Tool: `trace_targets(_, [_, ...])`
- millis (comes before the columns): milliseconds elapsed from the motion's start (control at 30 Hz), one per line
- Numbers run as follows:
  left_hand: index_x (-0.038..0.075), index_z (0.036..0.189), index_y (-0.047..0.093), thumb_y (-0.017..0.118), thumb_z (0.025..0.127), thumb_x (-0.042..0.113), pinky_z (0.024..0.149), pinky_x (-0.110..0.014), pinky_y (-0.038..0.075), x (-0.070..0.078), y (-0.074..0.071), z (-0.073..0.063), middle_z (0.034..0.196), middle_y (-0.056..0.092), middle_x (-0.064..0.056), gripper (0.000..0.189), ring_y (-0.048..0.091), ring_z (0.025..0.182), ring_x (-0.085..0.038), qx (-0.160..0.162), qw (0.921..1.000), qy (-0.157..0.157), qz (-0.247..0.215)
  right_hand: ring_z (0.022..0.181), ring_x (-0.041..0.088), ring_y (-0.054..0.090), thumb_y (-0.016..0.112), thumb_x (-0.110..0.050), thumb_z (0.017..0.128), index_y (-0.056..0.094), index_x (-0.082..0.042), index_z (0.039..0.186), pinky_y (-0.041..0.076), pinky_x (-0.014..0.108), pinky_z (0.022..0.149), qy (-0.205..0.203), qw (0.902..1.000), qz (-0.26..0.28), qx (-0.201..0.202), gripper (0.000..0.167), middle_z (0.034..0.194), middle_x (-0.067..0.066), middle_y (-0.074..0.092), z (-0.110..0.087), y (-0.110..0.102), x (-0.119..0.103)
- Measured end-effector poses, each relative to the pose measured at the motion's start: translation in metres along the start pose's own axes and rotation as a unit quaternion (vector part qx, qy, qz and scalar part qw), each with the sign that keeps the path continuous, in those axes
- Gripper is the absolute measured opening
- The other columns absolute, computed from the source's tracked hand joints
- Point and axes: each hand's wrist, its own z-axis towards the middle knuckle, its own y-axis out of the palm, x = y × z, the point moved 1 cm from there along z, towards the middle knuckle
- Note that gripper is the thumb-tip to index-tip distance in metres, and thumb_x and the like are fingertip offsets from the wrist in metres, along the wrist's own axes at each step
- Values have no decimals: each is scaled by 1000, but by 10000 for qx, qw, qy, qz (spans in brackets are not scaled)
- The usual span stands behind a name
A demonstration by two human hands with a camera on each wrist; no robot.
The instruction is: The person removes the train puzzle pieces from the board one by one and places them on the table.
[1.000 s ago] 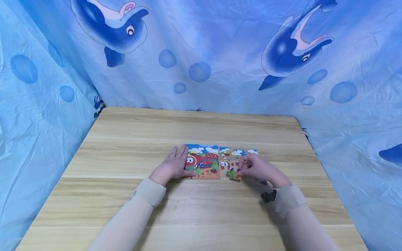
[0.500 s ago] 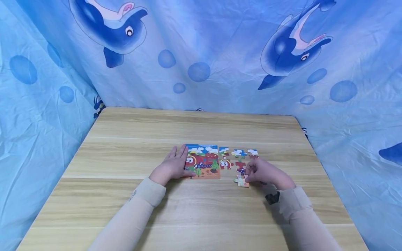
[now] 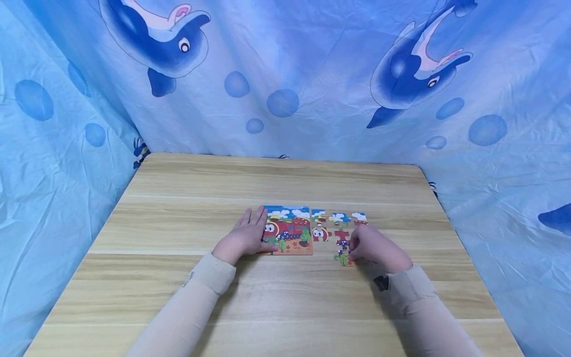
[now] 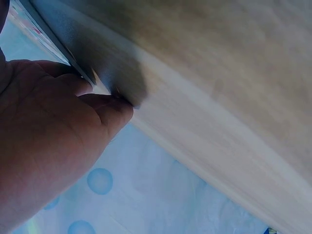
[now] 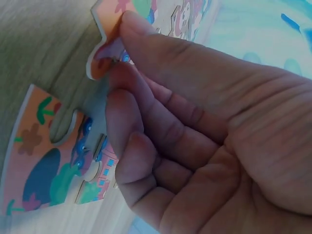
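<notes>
My left hand [image 3: 243, 240] rests against the left side of a flat picture card [image 3: 292, 228] showing a red train with a face. Its fingers lie fairly straight along that edge, the thumb at the lower corner. To the right, my right hand [image 3: 376, 248] pinches a jigsaw piece [image 3: 342, 259] with a green tree, thumb on top; the other fingers curl beneath. In the right wrist view the piece's orange part [image 5: 109, 19] shows by the thumb tip. Just behind it lies a red train jigsaw piece [image 3: 342, 238]. Whether the two interlock cannot be seen.
Several more jigsaw pieces lie right of the card: a face piece [image 3: 319, 234], a cloud piece [image 3: 340, 218] and a corner piece [image 3: 359, 217]. Others [image 5: 29, 146] lie beside my right hand. A blue dolphin curtain [image 3: 285, 134] surrounds the wooden table [image 3: 267, 307].
My right hand has carried the tree piece a little right and toward me, to just in front of the red train piece. My left hand and the card have stayed put.
</notes>
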Motion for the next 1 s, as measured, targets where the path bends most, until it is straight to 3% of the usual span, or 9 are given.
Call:
trace_targets(367, [0,162,8,69,90,61,120,-54,7,-2,4,3,168,-1,-17,113,-4,150,-45,29,10000,8,46,66,20,58,87,-8,79,69,-10,79,48,35,58,-183,9998,69,52,18,78,2,63,-2,-8,-1])
trace_targets(567, [0,162,8,69,90,61,120,-53,7,-1,4,3,168,-1,-17,113,-4,150,-45,37,10000,4,54,65,17,57,85,-13,85,71,-12,80,48,34,58,-674,9973,-55,284,15,73,-1,64,1,-12,-10])
trace_targets(833, [0,162,7,69,90,61,120,-53,6,-1,3,2,169,-1,-17,113,-4,150,-45,20,10000,2,30,73,15,61,78,-18,92,75,-12,93,53,36,68,-1175,9915,363,423,7,82,-4,67,10,2,-35])
trace_targets(1000, [0,162,8,69,90,61,120,-52,6,-1,3,1,168,0,-17,112,-3,151,-45,62,10000,16,3,77,13,63,79,-19,92,77,-7,103,54,34,70,-1480,9869,378,521,16,86,-6,68,18,12,-50])
